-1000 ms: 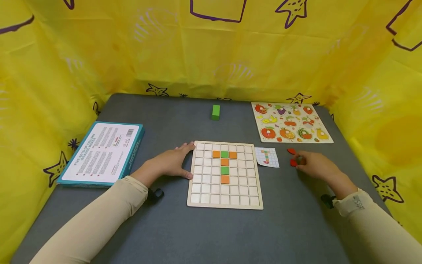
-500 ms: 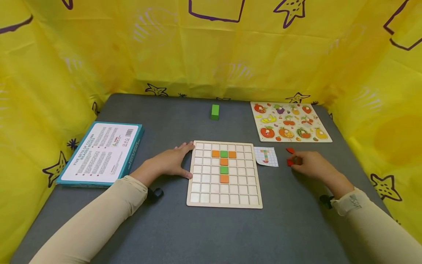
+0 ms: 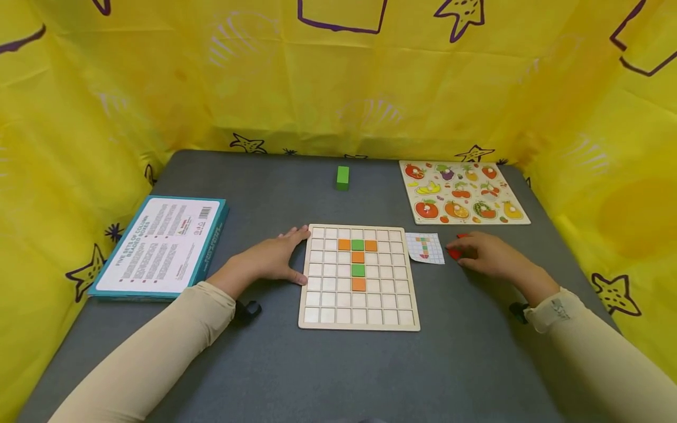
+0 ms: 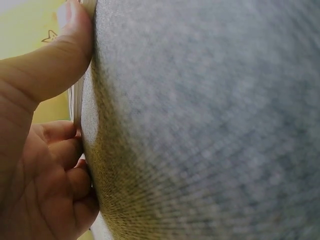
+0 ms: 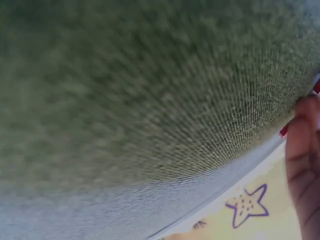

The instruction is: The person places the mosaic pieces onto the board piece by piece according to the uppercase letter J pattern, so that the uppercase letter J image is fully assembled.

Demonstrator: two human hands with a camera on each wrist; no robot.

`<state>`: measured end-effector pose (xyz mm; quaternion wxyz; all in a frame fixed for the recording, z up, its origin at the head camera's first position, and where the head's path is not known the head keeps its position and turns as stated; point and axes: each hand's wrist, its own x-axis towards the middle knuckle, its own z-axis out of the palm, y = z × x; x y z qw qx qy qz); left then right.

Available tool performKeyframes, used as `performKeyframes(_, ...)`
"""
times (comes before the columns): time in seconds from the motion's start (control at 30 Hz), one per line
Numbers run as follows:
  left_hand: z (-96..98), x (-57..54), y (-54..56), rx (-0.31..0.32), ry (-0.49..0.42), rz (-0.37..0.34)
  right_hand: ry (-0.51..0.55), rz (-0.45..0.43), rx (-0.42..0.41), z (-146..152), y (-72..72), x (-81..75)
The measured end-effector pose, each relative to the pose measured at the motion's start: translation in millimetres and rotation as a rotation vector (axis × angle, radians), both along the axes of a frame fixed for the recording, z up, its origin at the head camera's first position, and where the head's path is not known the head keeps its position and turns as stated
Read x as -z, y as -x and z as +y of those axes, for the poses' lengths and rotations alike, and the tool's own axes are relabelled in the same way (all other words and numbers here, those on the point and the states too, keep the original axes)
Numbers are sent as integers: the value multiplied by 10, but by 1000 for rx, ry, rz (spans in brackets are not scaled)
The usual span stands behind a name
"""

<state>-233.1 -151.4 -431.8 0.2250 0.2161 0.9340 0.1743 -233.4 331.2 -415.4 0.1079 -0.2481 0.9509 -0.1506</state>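
Note:
My left hand [image 3: 272, 257] rests at the left edge of a wooden grid board [image 3: 328, 300]; thumb and fingers are spread and touch the rim. In the left wrist view, the thumb and fingers lie along the board's thin side. Orange and green square tiles [image 3: 358, 269] form a T shape on the board. To the right, my right hand [image 3: 492, 256] pinches a small red piece [image 3: 453, 254] between thumb and fingers, just above the table. A second red piece [image 3: 462, 235] shows behind the fingers, mostly hidden. Beside the board lies a paper pattern card [image 3: 435, 247].
A green block [image 3: 342, 178] stands at the back of the grey table [image 3: 254, 364]. A fruit puzzle board [image 3: 465, 197] lies at the back right, and a teal-edged flat box [image 3: 158, 247] at the left. A yellow patterned cloth [image 3: 317, 88] surrounds the table.
My right hand has moved left toward the pattern card, and the nearer red piece has shifted left with it. The left hand stays at the board's edge. The head view has shifted slightly.

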Motion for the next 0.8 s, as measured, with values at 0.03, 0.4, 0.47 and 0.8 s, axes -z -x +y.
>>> performKeyframes(0.03,-1,4,2,2,2,4,-2,4,-10,-5,14,8)
performKeyframes(0.4,-2,19,9,4,6,11,-80,-76,243,-134,-41,20)
performKeyframes(0.47,-2,32,14,4,6,13,-80,-90,259,-130,-66,1)
performKeyframes(0.8,-15,39,2,8,-7,23,-38,-31,192,-49,-136,36)
